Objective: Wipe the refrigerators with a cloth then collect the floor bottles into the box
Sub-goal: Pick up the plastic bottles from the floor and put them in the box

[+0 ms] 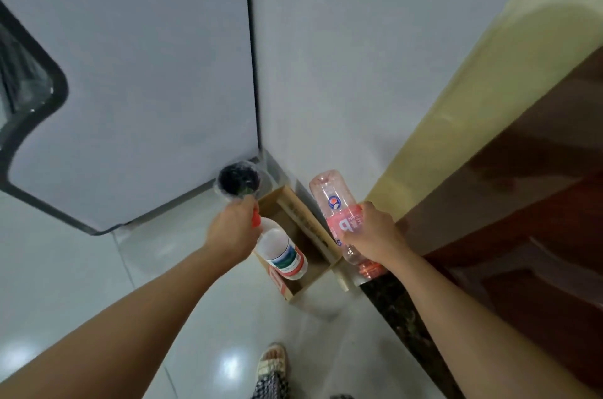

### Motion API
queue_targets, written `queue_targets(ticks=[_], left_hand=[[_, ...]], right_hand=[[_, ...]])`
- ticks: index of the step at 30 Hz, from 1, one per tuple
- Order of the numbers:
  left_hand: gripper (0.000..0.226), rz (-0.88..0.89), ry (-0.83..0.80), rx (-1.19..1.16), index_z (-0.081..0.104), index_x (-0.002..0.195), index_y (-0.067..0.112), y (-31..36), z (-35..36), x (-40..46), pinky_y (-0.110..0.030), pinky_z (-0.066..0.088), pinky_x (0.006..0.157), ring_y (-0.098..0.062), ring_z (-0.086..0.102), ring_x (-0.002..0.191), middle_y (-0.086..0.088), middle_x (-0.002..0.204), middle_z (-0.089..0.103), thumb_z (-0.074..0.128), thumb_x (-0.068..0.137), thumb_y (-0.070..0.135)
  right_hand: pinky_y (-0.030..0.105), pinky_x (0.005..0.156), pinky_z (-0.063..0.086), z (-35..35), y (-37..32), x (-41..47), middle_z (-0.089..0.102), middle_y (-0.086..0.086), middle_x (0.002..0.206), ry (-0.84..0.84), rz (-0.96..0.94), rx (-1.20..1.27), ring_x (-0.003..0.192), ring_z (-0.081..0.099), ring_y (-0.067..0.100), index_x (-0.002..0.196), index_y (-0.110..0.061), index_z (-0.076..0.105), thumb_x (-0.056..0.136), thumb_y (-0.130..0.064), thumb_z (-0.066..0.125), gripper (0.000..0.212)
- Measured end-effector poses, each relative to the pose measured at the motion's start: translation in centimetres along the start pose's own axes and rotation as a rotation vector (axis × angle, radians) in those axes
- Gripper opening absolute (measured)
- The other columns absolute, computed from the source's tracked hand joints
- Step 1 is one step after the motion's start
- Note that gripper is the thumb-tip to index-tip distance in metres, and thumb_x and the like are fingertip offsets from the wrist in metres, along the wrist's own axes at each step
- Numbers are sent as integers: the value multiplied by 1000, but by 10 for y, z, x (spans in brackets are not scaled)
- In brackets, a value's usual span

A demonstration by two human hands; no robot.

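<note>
Standing at frame centre, below the white refrigerators [130, 72], the open cardboard box [303, 232] waits under your hands. Your right hand [372, 235] grips the pink-labelled bottle [339, 209] over its right edge. Your left hand [233, 232] pinches a clear cup [238, 183] and, seemingly, the red-capped bottle [282, 253].

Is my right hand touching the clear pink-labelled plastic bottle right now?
Touching. The head view shows the right hand with fingers curled round the middle of the clear pink-labelled plastic bottle, holding it tilted above the cardboard box.

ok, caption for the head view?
Left hand and right hand hold bottles above the box beside the fridge.
</note>
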State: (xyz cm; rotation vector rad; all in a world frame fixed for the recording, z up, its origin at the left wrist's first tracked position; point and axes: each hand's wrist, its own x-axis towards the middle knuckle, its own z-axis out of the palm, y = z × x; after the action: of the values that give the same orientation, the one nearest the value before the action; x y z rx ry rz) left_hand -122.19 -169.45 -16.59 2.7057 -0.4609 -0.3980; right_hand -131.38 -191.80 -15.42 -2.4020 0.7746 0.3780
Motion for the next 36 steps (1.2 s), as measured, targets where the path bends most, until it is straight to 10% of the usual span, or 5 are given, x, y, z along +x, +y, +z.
queue_targets(ticks=[17, 36], left_hand=[[24, -488, -82, -171, 52, 108, 18, 5, 158, 110, -28, 45, 71, -17, 53, 84, -4, 103, 60, 62, 86, 18], [33, -427, -295, -137, 51, 117, 13, -120, 436, 273, -29, 46, 72, -21, 54, 94, -8, 110, 56, 60, 86, 11]], right_hand=[[37, 83, 56, 97, 68, 197, 59, 6, 118, -338, -58, -184, 99, 62, 22, 129, -17, 38, 82, -34, 70, 59], [33, 71, 55, 381, 182, 387, 53, 7, 126, -343, -4, -84, 107, 58, 25, 137, -21, 32, 85, -32, 66, 64]])
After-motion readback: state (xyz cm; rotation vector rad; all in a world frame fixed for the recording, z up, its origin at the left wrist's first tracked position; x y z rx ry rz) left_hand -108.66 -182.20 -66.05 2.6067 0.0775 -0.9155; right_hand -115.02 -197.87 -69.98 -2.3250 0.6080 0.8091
